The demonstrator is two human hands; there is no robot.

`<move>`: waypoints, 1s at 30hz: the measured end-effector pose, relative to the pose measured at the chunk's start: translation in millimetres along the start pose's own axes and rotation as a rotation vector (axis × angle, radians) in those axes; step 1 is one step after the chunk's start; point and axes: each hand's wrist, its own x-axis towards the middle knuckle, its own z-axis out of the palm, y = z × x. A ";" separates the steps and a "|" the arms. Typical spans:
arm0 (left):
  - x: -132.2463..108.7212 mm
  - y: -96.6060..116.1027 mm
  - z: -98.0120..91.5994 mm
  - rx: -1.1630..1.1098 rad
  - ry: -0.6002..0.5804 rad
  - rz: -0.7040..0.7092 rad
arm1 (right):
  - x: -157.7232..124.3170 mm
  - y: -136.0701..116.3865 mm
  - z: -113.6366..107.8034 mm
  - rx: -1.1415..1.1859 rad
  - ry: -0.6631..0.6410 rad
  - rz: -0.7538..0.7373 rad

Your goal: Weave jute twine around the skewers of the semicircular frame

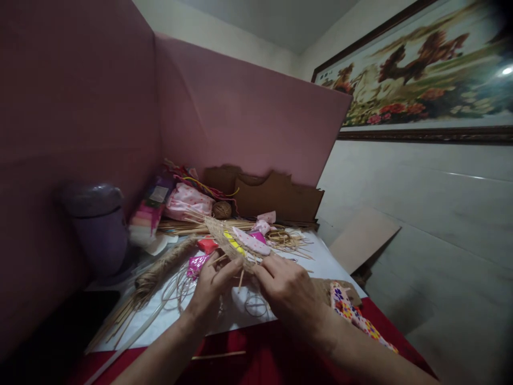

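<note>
Between my hands is a tan woven twine piece (221,234) with thin sticks poking out of its edges. My left hand (214,280) grips its near left edge, thumb and fingers closed. On the right, my right hand (286,283) pinches the near right edge, fingertips partly hidden. A pale pink spotted cloth strip (251,241) and a yellow piece (234,243) show just behind the weave; whether they are attached to it I cannot tell. Loose twine (256,306) lies below the hands on the white sheet.
A twine-wrapped bundle of sticks (160,267) lies at left, near a lidded purple bin (98,230). Behind are a twine ball (222,209), a pink spotted bag (188,200) and cardboard (276,198). Flower-patterned cloth (352,315) lies by my right forearm.
</note>
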 end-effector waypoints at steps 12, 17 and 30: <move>0.0 5.4 -12.7 0.508 0.218 0.547 | 7.5 33.0 -27.7 0.045 0.238 -0.067; -4.3 6.5 -13.0 0.605 0.219 0.677 | 6.5 34.1 -32.6 0.148 0.365 -0.061; -6.0 1.6 -14.8 0.649 0.130 0.697 | 5.9 19.3 20.5 1.339 0.878 0.776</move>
